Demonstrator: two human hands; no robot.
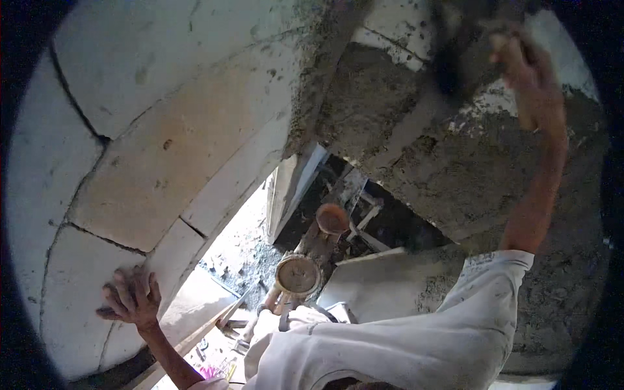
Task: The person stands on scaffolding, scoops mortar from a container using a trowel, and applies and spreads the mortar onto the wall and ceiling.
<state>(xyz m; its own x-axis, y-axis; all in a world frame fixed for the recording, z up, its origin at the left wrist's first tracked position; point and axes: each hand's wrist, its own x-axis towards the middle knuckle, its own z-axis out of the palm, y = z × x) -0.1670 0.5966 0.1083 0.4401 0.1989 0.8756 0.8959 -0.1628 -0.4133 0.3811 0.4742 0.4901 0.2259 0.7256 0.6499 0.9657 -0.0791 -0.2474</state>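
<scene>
Grey mortar (pixel 364 94) already covered a broad stretch of the right-hand wall, yet pale patches (pixel 494 99) near the top showed through, so the coat looked well along but unfinished. And up there was the right hand (pixel 526 75), raised beside a dark shape (pixel 447 62), its fingers too blurred to tell what they gripped, while the left hand (pixel 134 300) lay, fingers spread apart, against pale blocks (pixel 172 153).

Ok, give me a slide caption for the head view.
Left hand spread on pale stone, blurred right hand near rough plaster, an orange pan and grey pan between.
</scene>
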